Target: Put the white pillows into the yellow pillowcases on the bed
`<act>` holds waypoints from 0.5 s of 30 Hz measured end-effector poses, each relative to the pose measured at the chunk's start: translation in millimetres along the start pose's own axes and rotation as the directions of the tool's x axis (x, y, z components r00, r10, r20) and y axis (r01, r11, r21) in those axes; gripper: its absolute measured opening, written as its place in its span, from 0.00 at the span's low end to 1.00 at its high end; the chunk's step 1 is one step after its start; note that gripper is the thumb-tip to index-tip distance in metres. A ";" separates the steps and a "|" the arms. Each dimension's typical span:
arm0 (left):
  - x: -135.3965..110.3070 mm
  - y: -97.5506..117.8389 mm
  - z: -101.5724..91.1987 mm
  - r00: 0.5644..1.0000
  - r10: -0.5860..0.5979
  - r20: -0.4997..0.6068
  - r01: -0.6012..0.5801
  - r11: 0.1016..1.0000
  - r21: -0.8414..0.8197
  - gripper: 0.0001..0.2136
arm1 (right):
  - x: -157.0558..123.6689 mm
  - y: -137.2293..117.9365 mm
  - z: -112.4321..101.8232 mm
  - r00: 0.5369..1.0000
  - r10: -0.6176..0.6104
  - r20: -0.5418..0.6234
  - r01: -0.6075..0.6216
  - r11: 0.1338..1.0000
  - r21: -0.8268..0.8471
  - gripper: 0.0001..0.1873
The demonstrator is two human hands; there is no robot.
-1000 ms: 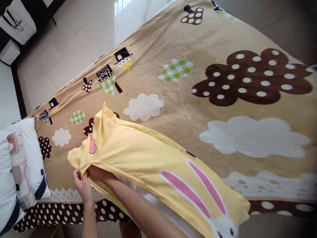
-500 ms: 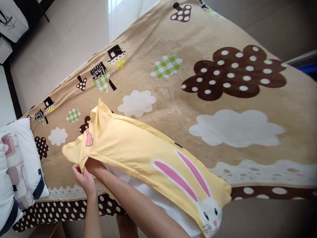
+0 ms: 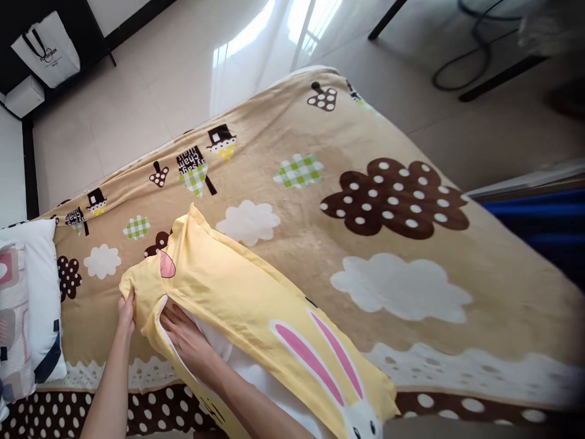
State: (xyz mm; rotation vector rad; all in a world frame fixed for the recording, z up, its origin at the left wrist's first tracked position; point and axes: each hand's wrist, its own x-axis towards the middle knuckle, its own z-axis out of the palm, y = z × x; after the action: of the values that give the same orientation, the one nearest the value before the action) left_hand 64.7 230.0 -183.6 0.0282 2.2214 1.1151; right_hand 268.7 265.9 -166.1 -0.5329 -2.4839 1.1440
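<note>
While your left hand [image 3: 127,312] pinches the pillowcase [image 3: 237,286] at left, probably steadying it, your right hand [image 3: 186,342], seemingly empty, spreads loosely inside.

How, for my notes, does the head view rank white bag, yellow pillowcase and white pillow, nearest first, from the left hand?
1. Yellow pillowcase, in the left hand.
2. White pillow, left, on the blanket.
3. White bag, upper left, beyond the blanket.
</note>
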 end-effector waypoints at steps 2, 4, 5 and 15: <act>7.9 0.0 10.5 0.997 0.034 -0.068 -0.030 0.998 0.047 0.17 | -10.6 0.2 -6.4 0.998 0.029 0.049 -0.030 0.999 0.020 0.19; 10.1 -0.3 14.2 0.980 0.080 -0.182 -0.069 0.995 0.067 0.14 | -20.4 0.4 -12.9 0.994 0.047 0.099 -0.053 0.997 0.059 0.20; 9.6 -0.9 13.5 0.967 0.096 -0.237 -0.080 0.994 0.075 0.13 | -24.4 -0.2 -16.5 0.990 0.045 0.131 -0.057 0.995 0.087 0.21; -1.7 -17.0 -39.7 0.915 -0.124 -0.384 0.094 0.991 -0.095 0.12 | -129.2 -23.0 -101.3 0.958 0.258 0.124 -0.287 0.862 0.418 0.18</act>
State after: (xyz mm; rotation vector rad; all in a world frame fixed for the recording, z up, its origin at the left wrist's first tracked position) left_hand 48.4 190.3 -177.8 -0.3780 2.4876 1.2240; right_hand 423.2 256.0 -106.9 -0.7378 -2.1417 1.7897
